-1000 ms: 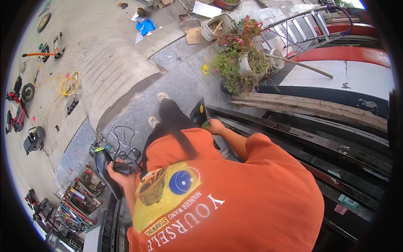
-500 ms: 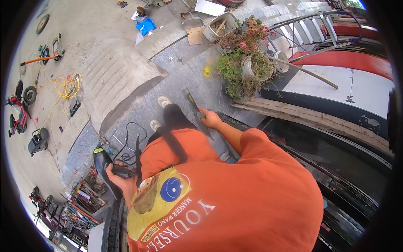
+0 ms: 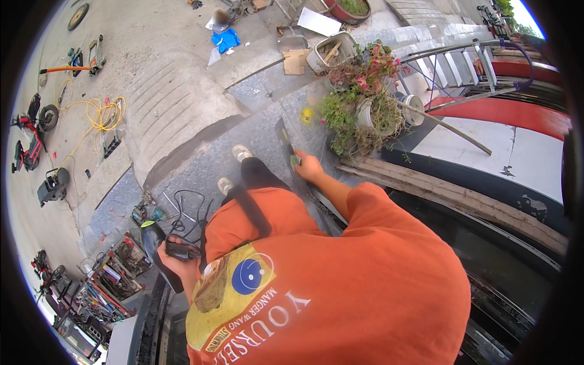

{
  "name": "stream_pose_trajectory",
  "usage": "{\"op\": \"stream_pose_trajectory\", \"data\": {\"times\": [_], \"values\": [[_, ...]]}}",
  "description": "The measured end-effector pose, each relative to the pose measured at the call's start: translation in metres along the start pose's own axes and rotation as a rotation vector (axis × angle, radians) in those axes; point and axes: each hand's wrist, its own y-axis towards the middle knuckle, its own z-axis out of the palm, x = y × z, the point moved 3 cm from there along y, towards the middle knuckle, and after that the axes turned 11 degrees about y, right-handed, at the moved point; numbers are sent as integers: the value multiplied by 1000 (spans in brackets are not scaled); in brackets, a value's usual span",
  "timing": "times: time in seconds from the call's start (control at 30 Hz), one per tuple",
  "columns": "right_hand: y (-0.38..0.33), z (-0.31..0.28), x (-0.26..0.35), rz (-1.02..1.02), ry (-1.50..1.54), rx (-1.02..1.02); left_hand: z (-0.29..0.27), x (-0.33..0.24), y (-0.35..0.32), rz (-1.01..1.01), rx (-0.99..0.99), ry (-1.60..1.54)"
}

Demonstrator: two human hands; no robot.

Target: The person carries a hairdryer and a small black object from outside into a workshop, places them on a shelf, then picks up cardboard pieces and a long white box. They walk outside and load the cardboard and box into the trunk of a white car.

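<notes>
In my right hand, closed fingers grip a long dark flat strip, which slants up and away past my legs. A small green patch shows at the fingertips; I cannot tell whether it belongs to the strip. My left hand is closed around a black hand-sized block, its kind unclear. Black cable loops on the paving just beyond it. Alongside that hand stands a long dark curved panel with a yellow-green end; whether my fingers also hold it is hidden.
Potted flowering plants, a grey bin and a metal ladder stand at far right. Crates of tools are at lower left. A yellow cord and a red scooter lie farther left. Dark frames run along my right.
My right hand has shifted slightly up, and the strip has turned so its green-marked face shows less. My left hand still grips the black block, slightly lower and to the right.
</notes>
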Motion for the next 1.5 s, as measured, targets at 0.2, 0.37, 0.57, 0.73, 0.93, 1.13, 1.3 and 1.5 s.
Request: {"op": "stream_pose_trajectory", "data": {"times": [0.2,0.37,0.57,0.73,0.93,1.13,1.3,1.5], "values": [[-3,-8,31,-84,-114,31,2,5,-4,-33,-42,-2],[1,-14,37,-196,-234,93,5,2,-2,1,-8,31],[18,-32,12,-71,-121,30,27,-2,-11,27,-39,4],[26,-37,-3,-109,-193,81,26,0,-9,30,-22,-12],[32,-34,-11,4,-301,101,22,2,-7,36,0,-23],[42,-40,-37,220,-369,34,26,1,-18,52,-26,-40],[47,-34,-62,342,-214,245,21,4,-19,57,-106,-75],[69,-23,-53,237,-202,416,8,13,-20,44,-107,-168]]}}
